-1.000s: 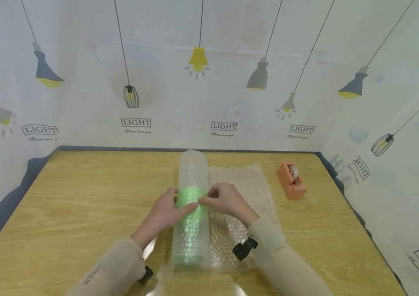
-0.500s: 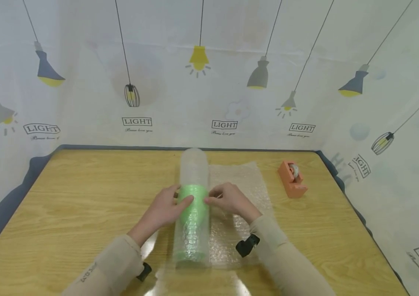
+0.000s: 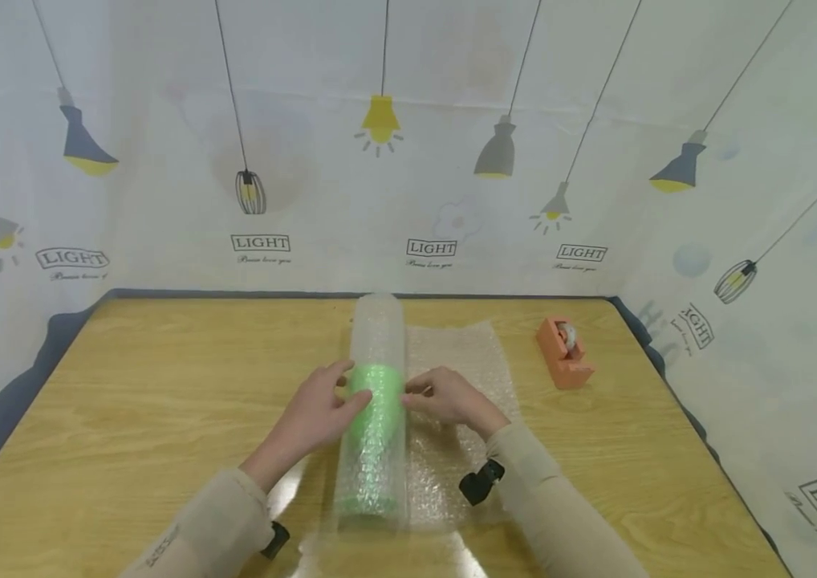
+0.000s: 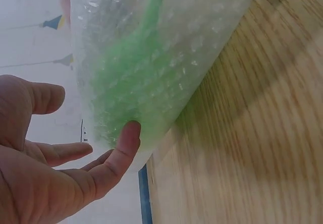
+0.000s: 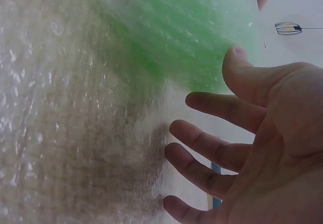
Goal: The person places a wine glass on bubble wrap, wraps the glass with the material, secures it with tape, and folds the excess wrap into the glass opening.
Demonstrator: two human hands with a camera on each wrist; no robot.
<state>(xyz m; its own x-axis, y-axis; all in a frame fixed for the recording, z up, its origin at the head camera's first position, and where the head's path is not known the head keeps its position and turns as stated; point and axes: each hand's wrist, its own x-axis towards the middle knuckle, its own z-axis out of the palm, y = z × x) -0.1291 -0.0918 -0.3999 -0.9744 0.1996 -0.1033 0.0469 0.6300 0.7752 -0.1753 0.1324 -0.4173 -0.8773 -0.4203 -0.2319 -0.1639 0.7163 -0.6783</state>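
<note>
Centrally, we see rolled bubble wrap (image 3: 378, 329) enclosing a green object (image 3: 384, 393); the left hand (image 3: 316, 405) and right hand (image 3: 455, 399) flank it, fingers apart. An orange dispenser (image 3: 569, 375) holds tape (image 3: 567, 335).

- I see the left hand (image 4: 48, 183) entering from the frame's left, palm in view, fingers apart and loosely bent.
- Its lowest visible finger overlaps the bubble wrap (image 4: 192, 47); I read this as contact, pressure unclear.
- Two other digits end short of the wrap's outline in my view.
- Through the cloudy wrap I make out a green object (image 4: 131, 82): broad part near the hand, narrow stem above, another green part at the top edge.
- Wood-grained tabletop (image 4: 267, 133) fills the right side; I note a green-tinted shadow beside the wrap.
- Blue strip (image 4: 146, 199) at bottom, past the tabletop's edge.
- Pale wall (image 4: 30, 50) behind, with printed lamps (image 4: 53, 23).
</note>
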